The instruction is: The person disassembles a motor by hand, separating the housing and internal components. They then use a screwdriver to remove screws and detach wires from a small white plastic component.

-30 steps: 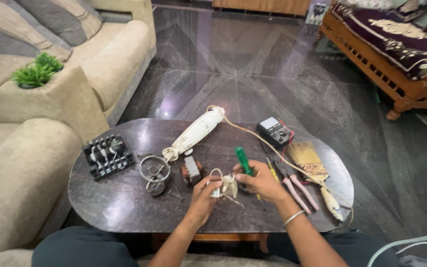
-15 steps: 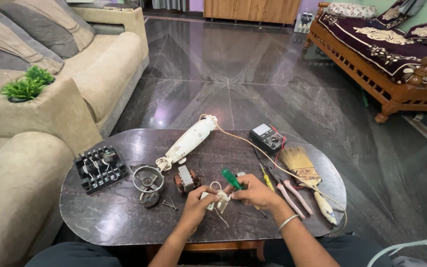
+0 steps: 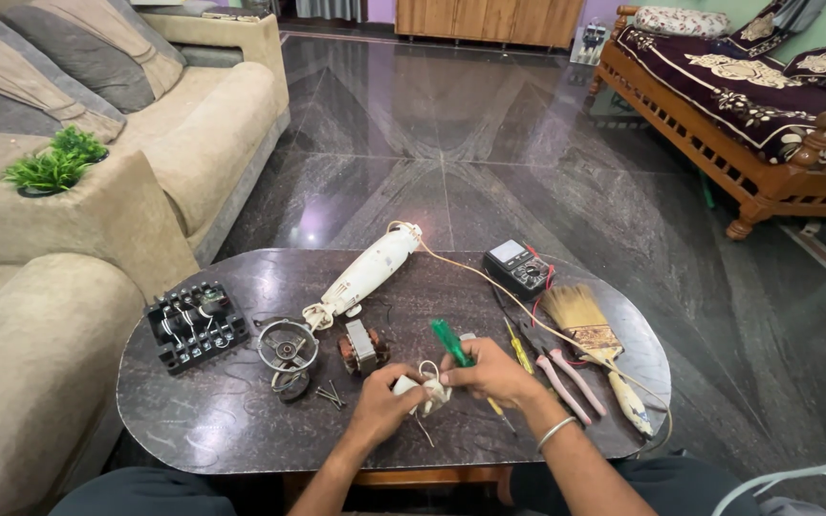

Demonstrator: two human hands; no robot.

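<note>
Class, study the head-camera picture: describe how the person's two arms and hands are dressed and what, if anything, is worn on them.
Both forearms are bare, with no sleeves in view. The left hand wears no glove or ring that shows. The right hand is also gloveless; a thin silver bangle circles its wrist.

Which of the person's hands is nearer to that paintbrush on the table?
Right. The right hand, holding a green-handled screwdriver, sits just left of the paintbrush, with the pliers between. The left hand is farther left, on the small white part.
</note>
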